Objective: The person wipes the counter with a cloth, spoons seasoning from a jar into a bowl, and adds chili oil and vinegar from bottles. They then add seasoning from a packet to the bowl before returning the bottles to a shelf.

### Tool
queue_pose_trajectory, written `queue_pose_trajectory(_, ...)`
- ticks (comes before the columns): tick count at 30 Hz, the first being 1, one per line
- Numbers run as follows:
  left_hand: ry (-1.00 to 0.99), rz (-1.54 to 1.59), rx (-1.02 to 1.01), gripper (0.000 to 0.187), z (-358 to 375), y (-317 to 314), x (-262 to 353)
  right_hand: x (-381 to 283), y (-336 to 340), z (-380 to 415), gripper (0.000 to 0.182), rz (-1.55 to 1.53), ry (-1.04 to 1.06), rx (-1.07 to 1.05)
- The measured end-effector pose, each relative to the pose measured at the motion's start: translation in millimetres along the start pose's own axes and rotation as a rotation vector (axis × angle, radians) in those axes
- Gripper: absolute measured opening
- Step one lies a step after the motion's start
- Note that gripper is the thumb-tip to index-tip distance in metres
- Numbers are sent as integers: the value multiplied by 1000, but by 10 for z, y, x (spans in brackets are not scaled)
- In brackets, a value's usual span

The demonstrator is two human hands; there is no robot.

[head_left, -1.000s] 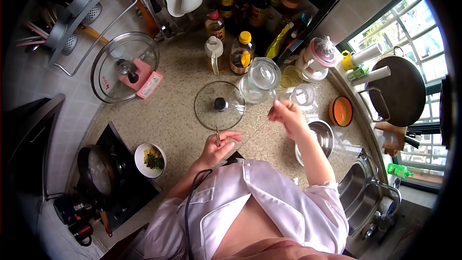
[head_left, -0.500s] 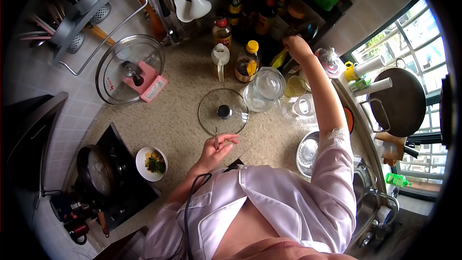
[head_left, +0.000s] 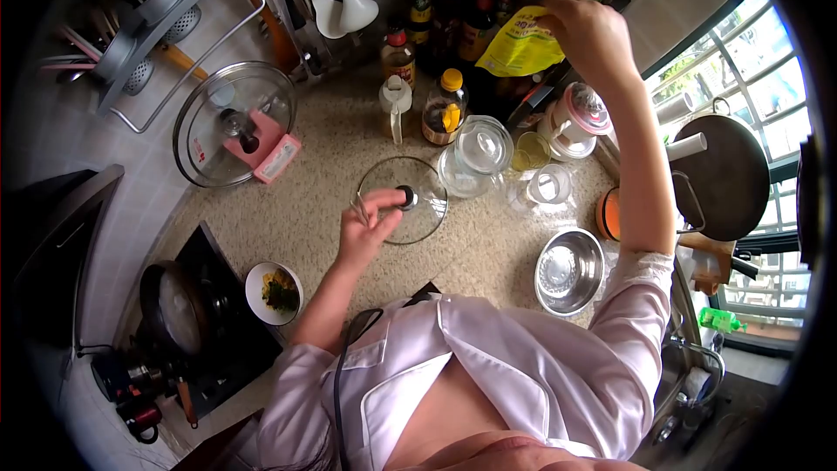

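Best keep the yellow packet (head_left: 521,45), pinched at its right end by the right hand (head_left: 593,35) at far right, clear of the dark bottle (head_left: 473,35), the left hand (head_left: 359,231) loosely gripping a slim metal utensil (head_left: 360,207) by the glass lid (head_left: 429,179).

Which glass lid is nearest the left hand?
The lid lying flat on the counter; the left hand overlaps its edge in view. The other lid is farther off, propped at the pink holder.
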State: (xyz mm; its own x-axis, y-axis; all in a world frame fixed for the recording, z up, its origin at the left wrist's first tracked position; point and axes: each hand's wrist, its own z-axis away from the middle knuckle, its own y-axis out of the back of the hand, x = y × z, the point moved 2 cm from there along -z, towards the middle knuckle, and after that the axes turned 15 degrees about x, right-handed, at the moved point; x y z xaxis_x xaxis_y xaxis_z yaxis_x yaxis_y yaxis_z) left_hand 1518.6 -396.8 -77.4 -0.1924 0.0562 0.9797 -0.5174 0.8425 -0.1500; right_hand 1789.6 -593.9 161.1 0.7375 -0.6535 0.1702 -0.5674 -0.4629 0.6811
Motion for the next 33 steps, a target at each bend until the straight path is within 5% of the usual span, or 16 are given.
queue_pose_trajectory(4, -71, -93, 45, 44, -309, 30, 394, -503, 611, 72, 18, -77, -5, 97)
queue_pose_trajectory(11, -413, -180, -142, 64, -143, -208, 601, -1197, 694, 596, 21, -541, -103, -183)
queue_pose_trajectory(13, 77, -2, -236, 63, 161, -295, 498, -1362, 673, 731, 22, -679, -126, -215)
queue_pose_trajectory(14, 160, -38, -220, 55, 289, -322, 585, -1430, 670, 792, 23, -657, -92, -201)
queue_pose_trajectory(17, 133, -45, -58, 50, 584, -325, 454, -1551, 637, 950, 27, -817, -28, -239)
queue_pose_trajectory(19, 75, -23, 21, 41, 734, -259, 464, -1491, 682, 950, 29, -1146, -192, -215)
queue_pose_trajectory(21, 238, 60, 116, 33, 898, -136, 441, -1324, 771, 947, 24, -1118, -400, -243)
queue_pose_trajectory(24, 220, 63, 194, 32, 1143, -33, 519, -1258, 479, 1162, 35, -1010, -365, -158)
queue_pose_trajectory(28, 140, 32, 309, 24, 1427, 23, 605, -1649, 475, 1463, 53, -862, -228, -294)
queue_pose_trajectory(33, 116, 85, 391, 24, 1825, 123, 705, -2047, 316, 1671, 43, -956, -296, -263)
